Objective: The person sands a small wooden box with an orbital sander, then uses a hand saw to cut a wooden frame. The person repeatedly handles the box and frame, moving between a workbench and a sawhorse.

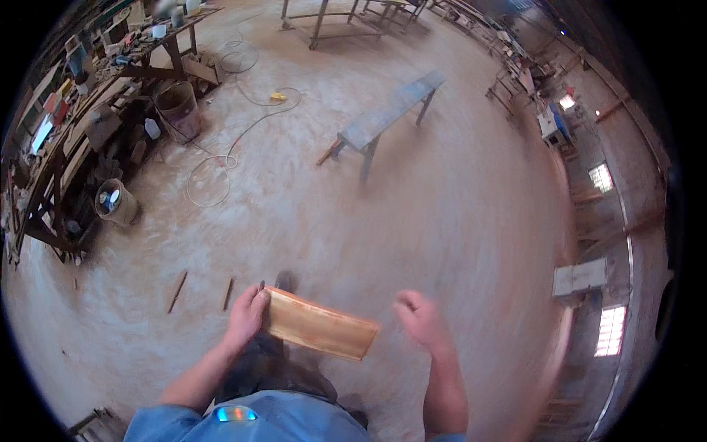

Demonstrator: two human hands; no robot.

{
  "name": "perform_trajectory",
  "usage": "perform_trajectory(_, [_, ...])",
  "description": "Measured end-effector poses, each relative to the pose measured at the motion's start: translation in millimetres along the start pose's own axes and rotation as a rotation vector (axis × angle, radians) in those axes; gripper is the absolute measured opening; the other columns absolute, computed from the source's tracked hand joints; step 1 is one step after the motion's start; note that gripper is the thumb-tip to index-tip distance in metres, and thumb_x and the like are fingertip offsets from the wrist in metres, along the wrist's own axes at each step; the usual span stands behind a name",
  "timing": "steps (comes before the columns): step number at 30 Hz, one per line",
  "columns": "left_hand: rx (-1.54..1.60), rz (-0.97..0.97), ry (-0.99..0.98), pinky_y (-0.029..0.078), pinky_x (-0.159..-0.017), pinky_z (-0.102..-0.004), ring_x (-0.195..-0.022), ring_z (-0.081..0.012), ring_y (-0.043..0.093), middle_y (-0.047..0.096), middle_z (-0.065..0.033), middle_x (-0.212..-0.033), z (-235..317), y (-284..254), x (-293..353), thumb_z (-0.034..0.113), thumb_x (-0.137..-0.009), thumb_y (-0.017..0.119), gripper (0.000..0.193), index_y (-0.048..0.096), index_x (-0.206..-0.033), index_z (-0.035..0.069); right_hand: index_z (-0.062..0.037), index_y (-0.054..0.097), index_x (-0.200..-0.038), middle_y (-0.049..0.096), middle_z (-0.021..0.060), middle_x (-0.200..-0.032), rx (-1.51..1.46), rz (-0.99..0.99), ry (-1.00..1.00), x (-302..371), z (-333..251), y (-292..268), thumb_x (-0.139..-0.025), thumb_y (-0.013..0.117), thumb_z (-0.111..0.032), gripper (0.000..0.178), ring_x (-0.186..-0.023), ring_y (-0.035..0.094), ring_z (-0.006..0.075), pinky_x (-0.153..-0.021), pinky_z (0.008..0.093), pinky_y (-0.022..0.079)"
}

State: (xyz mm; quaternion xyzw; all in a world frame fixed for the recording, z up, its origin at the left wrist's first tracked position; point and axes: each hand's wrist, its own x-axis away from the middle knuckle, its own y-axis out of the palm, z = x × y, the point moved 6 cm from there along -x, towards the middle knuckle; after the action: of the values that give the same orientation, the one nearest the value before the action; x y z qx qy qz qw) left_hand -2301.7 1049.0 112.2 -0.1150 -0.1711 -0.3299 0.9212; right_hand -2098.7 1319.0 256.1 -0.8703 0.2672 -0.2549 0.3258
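Observation:
My left hand [249, 317] grips the left end of a flat wooden board [318, 324], its thumb on the upper corner. The board is golden brown with a darker reddish edge, and it tilts down toward the right in front of my body. Apart from the board's right end, my right hand [422, 319] is raised with its fingers curled in. Slight blur covers that hand, and whatever it may hold is hidden.
Ahead stands a low narrow bench [390, 110]. A cluttered workbench [81, 125] runs along the left, with a large bucket [177, 110] and a smaller bucket [118, 205] beside it. A cable [234, 147] loops over the dusty floor. Two wood strips [177, 292] lie near my feet.

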Motion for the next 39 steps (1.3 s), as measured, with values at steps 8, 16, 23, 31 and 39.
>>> perform_trajectory(8, [-0.002, 0.189, 0.039, 0.046, -0.094, -0.0389, -0.104, -0.0298, 0.063, 0.067, -0.0203, -0.107, 23.7, 112.4, -323.3, 0.029, -0.099, 0.048, 0.04, 0.061, -0.118, -0.004, 0.0009, 0.066, -0.099, 0.067, 0.0091, -0.083, 0.037, -0.019, 0.144, -309.9, 69.5, -125.4, -0.089, 0.064, -0.016, 0.02, -0.073, 0.063, 0.0147, -0.067, 0.0291, 0.05])
perform_trajectory(16, [0.252, 0.298, -0.28, 0.039, -0.104, -0.037, -0.123, -0.0337, 0.054, 0.059, -0.0276, -0.127, 70.2, 194.8, -546.4, 0.029, -0.1, 0.046, 0.049, 0.051, -0.131, -0.008, 0.0021, 0.067, -0.095, 0.065, 0.0056, -0.075, -0.04, -0.196, 0.182, -576.5, 113.0, -188.7, -0.091, 0.06, -0.016, 0.02, -0.067, 0.061, 0.0106, -0.063, 0.0268, 0.05])
perform_trajectory(23, [0.307, 0.711, -0.308, 0.044, -0.093, -0.0359, -0.103, -0.0241, 0.059, 0.065, -0.0176, -0.111, 10.8, 259.9, -657.8, 0.023, -0.099, 0.047, 0.035, 0.058, -0.12, -0.003, 0.0012, 0.065, -0.103, 0.069, 0.0175, -0.091, 0.371, -0.463, -0.261, -842.1, 48.8, -115.1, -0.091, 0.059, -0.025, 0.03, -0.087, 0.066, 0.029, -0.077, 0.0373, 0.051])
perform_trajectory(31, [0.363, 0.789, -0.473, 0.046, -0.096, -0.0427, -0.115, -0.0398, 0.058, 0.063, -0.0254, -0.118, -8.1, 316.4, -725.0, 0.027, -0.098, 0.049, 0.04, 0.056, -0.126, -0.001, -0.0015, 0.065, -0.111, 0.066, 0.0242, -0.109, 0.729, -0.794, -0.536, -1004.5, 90.2, 31.6, -0.092, 0.057, -0.029, 0.034, -0.103, 0.061, 0.0413, -0.09, 0.0463, 0.049])
perform_trajectory(39, [0.36, 0.898, -0.63, 0.048, -0.088, -0.0462, -0.104, -0.042, 0.061, 0.065, -0.0237, -0.108, 28.6, 338.5, -772.8, 0.029, -0.098, 0.048, 0.034, 0.06, -0.118, 0.004, -0.0018, 0.066, -0.112, 0.065, 0.026, -0.11, 1.12, -1.274, -0.688, -1121.7, 215.4, 148.0, -0.094, 0.05, -0.041, 0.046, -0.107, 0.059, 0.0439, -0.092, 0.047, 0.047])
